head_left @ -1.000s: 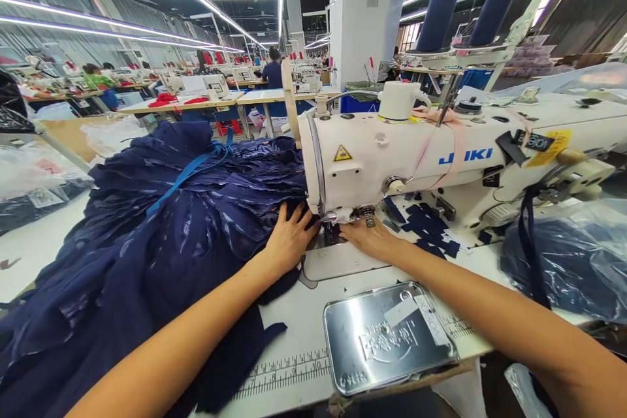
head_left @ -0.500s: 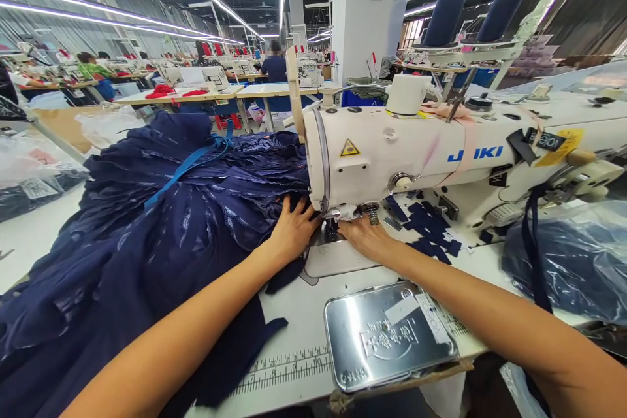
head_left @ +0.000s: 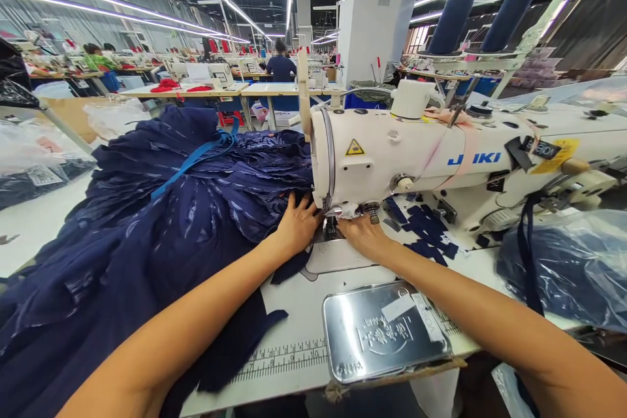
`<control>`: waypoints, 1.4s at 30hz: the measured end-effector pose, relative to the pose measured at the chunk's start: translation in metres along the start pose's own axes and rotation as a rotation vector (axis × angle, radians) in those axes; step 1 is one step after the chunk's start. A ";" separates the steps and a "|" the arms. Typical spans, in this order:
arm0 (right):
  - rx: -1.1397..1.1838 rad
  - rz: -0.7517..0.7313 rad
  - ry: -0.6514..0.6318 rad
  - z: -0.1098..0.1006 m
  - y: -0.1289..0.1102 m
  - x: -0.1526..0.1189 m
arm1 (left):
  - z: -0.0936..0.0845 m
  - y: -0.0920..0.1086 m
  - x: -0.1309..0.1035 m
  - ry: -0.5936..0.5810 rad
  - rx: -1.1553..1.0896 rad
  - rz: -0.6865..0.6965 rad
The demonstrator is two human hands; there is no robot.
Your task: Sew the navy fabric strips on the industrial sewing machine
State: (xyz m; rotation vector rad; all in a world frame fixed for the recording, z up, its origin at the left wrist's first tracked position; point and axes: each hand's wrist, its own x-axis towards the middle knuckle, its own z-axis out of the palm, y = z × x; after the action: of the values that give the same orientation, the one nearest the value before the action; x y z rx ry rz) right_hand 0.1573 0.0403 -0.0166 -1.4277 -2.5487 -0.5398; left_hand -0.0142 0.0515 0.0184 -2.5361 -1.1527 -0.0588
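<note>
Fabric (head_left: 161,241), navy, heaped in rumpled folds, left hand (head_left: 297,227) splayed, right hand (head_left: 366,236), grip impossible to tell

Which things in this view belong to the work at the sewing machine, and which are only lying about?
Apparently in use:
navy fabric, touched by the left hand
sewing machine, with the right hand beside its presser foot
thread cones, probably

Apparently just lying about:
metal tin
navy scraps
plastic-bagged bundle, far right
</note>
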 end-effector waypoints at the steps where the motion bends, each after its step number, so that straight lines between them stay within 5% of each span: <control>1: 0.000 -0.006 0.004 -0.001 0.000 -0.001 | -0.003 0.001 -0.006 0.017 0.001 0.011; 9: 0.059 0.007 -0.021 0.002 0.003 -0.006 | -0.041 -0.016 -0.100 -0.005 0.002 0.077; 12: 0.061 -0.009 -0.026 0.001 -0.001 -0.004 | -0.052 -0.014 -0.118 0.031 0.002 0.081; 20: 0.027 -0.068 0.056 -0.035 0.013 -0.047 | -0.064 0.008 -0.103 0.331 -0.238 0.070; 22: -0.003 0.048 0.019 -0.042 0.029 -0.064 | -0.062 0.013 -0.093 0.223 -0.280 0.064; 25: -0.071 0.230 -0.048 -0.047 0.060 -0.079 | -0.064 0.020 -0.077 -0.096 -0.322 0.106; 29: -0.148 0.181 -0.147 -0.044 0.087 -0.077 | -0.075 0.019 -0.066 -0.343 -0.365 0.158; 35: -0.232 0.209 -0.124 -0.050 0.077 -0.066 | -0.081 -0.002 -0.077 -0.251 -0.448 0.282; 38: -0.154 0.245 -0.061 -0.058 0.059 -0.064 | -0.078 0.010 -0.080 -0.230 -0.311 0.217; 42: 0.222 0.109 -0.156 -0.055 0.037 -0.054 | -0.070 0.039 -0.080 -0.116 -0.007 0.157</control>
State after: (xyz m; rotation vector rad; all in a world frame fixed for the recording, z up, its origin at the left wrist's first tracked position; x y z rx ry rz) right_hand 0.2157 -0.0062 0.0247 -1.5689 -2.5300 -0.1277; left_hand -0.0318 -0.0528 0.0575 -2.6572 -0.9909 0.1249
